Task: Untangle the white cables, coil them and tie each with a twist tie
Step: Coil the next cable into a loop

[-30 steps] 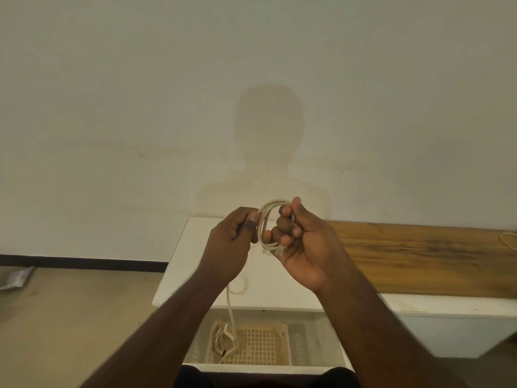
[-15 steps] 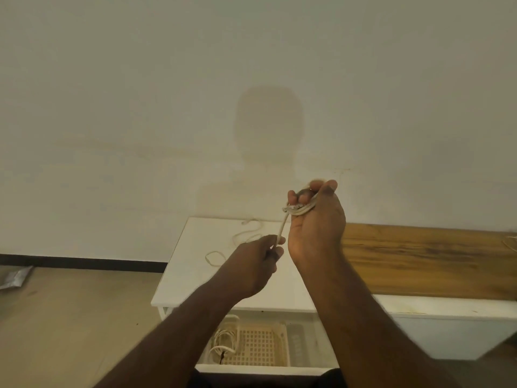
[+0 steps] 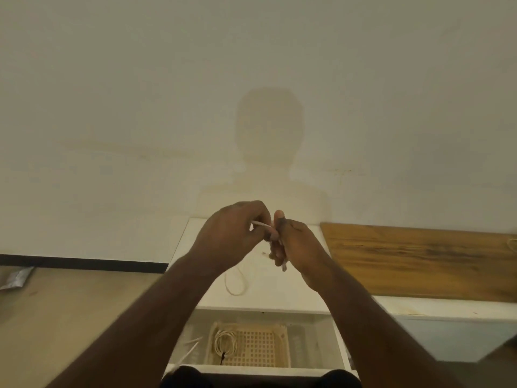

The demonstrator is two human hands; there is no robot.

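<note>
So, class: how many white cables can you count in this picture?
3: one held between the left hand and right hand, one loose on the white table, one coiled in the basket. More may be hidden.

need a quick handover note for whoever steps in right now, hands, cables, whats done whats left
Left hand pinches a thin white cable at its fingertips.
Right hand grips the same cable; a cable end pokes out below it.
A loose loop of white cable lies on the white tabletop.
Done: one coiled white cable with a dark tie sits in the cream lattice basket below.
Left: finish coiling and tying the held cable, then any others.
</note>
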